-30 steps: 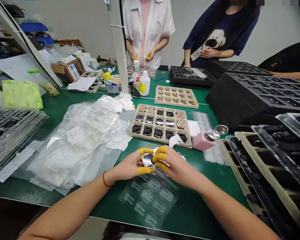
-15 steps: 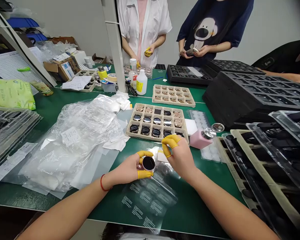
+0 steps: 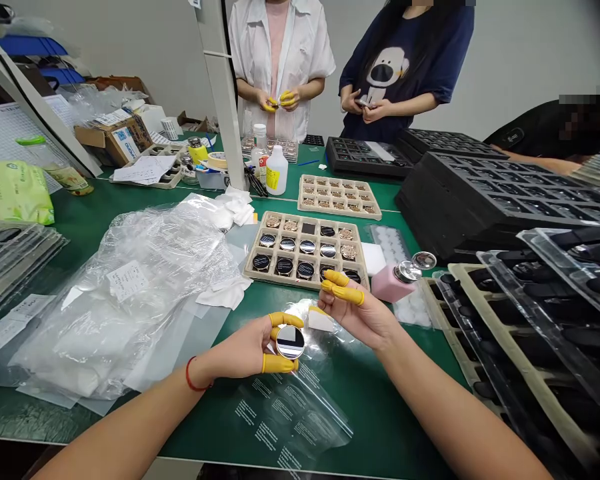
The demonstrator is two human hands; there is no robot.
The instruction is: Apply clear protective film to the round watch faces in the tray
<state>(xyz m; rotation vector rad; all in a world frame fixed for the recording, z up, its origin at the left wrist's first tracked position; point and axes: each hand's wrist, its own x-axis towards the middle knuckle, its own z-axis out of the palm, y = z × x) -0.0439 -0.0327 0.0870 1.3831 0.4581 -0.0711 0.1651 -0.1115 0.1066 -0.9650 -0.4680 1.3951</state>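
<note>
Dark glossy disc (image 3: pixel 290 341) near front edge of table (image 3: pixel 380 433)
My left hand (image 3: pixel 253 348) pinches it (silver-rimmed); right hand (image 3: pixel 359 312) half-curled, contents I cannot tell.

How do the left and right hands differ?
The left hand grips a shiny, round-faced piece; nothing is discernible in the right hand. The left hand has a red band at the wrist; the right hand has none. Both have yellow covers on some fingers.
</note>
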